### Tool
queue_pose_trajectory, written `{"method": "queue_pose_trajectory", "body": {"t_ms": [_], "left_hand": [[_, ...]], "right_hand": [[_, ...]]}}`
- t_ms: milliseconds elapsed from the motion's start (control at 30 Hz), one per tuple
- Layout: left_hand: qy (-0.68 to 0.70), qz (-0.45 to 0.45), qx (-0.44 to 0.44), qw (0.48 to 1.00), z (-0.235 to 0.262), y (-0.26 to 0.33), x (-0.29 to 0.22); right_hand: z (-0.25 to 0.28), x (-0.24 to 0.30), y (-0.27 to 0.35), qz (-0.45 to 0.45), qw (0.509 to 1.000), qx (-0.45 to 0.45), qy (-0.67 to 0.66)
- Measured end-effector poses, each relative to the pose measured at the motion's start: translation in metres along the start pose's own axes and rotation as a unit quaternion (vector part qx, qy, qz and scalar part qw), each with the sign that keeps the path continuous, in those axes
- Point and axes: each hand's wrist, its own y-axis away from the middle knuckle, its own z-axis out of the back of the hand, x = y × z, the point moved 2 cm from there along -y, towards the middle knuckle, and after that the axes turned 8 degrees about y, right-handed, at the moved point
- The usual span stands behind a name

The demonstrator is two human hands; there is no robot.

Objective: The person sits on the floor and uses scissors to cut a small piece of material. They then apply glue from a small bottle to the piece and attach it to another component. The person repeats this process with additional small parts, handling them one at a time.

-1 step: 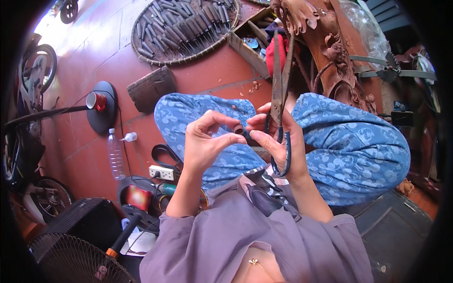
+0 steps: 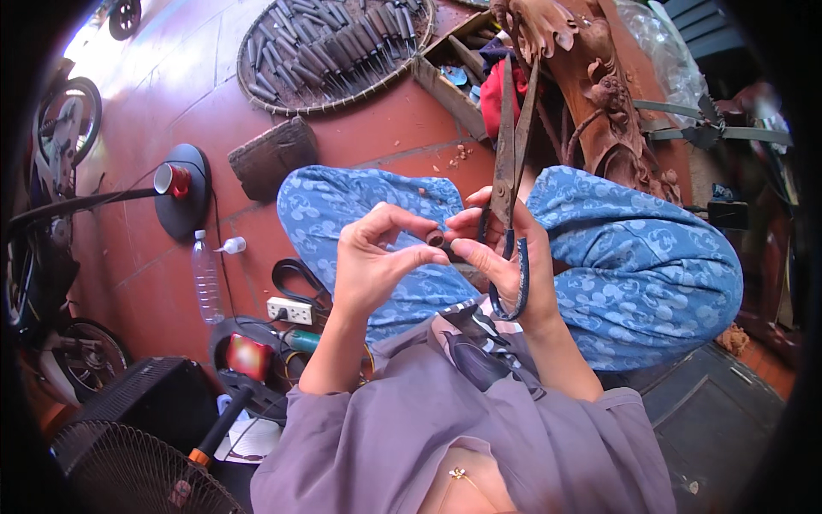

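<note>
In front of my lap, my left hand (image 2: 370, 255) pinches a small brown rolled piece (image 2: 435, 238) between thumb and forefinger. Its round open end faces up, and I cannot tell what it is made of. My right hand (image 2: 524, 272) has long, rusty scissors (image 2: 507, 158) hooked on it. Their dark-wrapped handles loop round the palm, and the blades point away from me, slightly spread. The right fingertips reach toward the brown roll, close beside it; whether they touch it is hard to see.
A round woven tray (image 2: 287, 110) of wooden-handled tools lies at the far side. Beside it are a wooden box (image 2: 449, 96) and a carved wood piece (image 2: 591, 94). To the left stand a wooden block (image 2: 272, 158), plastic bottle (image 2: 206, 278), power strip (image 2: 289, 311) and fan (image 2: 141, 471).
The scissor blades have spread a little wider. The brown roll has tilted slightly, showing more of its open end. Both hands stay nearly in place.
</note>
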Motion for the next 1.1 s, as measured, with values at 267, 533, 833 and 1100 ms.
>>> {"method": "queue_pose_trajectory", "body": {"t_ms": [267,533,833,1100], "left_hand": [[0.22,0.08,-0.021,0.972,-0.023,0.024,0.009],[0.209,0.094,-0.028,0.973,-0.027,0.028,0.018],[0.237,0.138,-0.028,0.961,-0.032,0.028,0.019],[0.225,0.033,-0.085,0.97,-0.016,0.015,-0.001]], "right_hand": [[0.006,0.002,0.009,-0.099,0.99,0.029,-0.095],[0.009,-0.004,0.008,-0.118,0.984,0.005,-0.13],[0.014,-0.015,0.004,-0.096,0.987,0.009,-0.131],[0.037,0.017,0.034,-0.09,0.984,0.152,0.015]]}}
